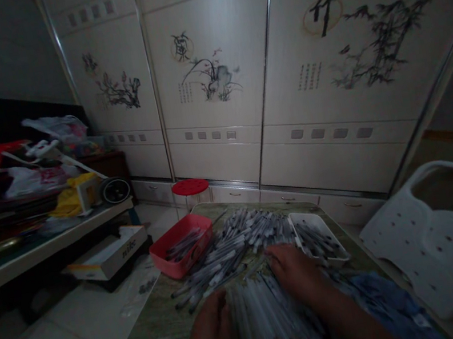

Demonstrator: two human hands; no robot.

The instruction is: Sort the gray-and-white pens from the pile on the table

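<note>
Past the fingers of the left hand (pixel 212 331), a pink box (pixel 175 267) is standing. Those fingers are curling beside a row of pens (pixel 257 310), which is lying between both hands. Pushing softly and evenly is probably best for keeping it straight. The right hand (pixel 293 273) is bending by the row's other side; whether either is gripping, one cannot tell. Beyond the right fingers, a white tray (pixel 340 258) is sitting. Blur is hiding the row's near end.

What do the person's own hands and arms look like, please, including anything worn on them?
The left hand and right hand are bare, without gloves. The right forearm shows no sleeve, watch or bracelet, and narrows toward the hand. The picture is too dim and blurred to make out rings or fine markings.
</note>
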